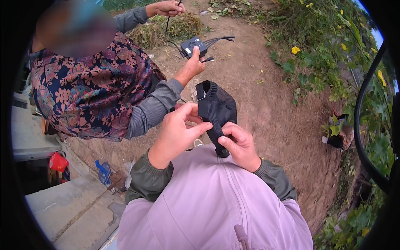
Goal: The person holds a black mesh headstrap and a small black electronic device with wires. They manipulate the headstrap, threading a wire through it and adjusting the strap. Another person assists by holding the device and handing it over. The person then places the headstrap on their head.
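Both of my hands hold a black mesh cap (225,106) in front of my chest, its strap and small metal buckle towards the upper left. My left hand (176,132) grips the strap side, with the thumb laid across the band. On the other side, my right hand (241,146) pinches the lower part of the band between thumb and fingers. Just beyond, another person's hand (192,66) holds a black box (193,46) with several cables coming out of it. That person's other hand (166,8) holds up a thin black cable.
The other person (91,91), in a floral top, stands close at my left. A red bucket (58,162) and a blue plastic piece (103,172) lie lower left by concrete slabs (71,208). Leafy vines (308,62) line the right side, where a further person (343,135) is. Bare soil (283,137) lies between.
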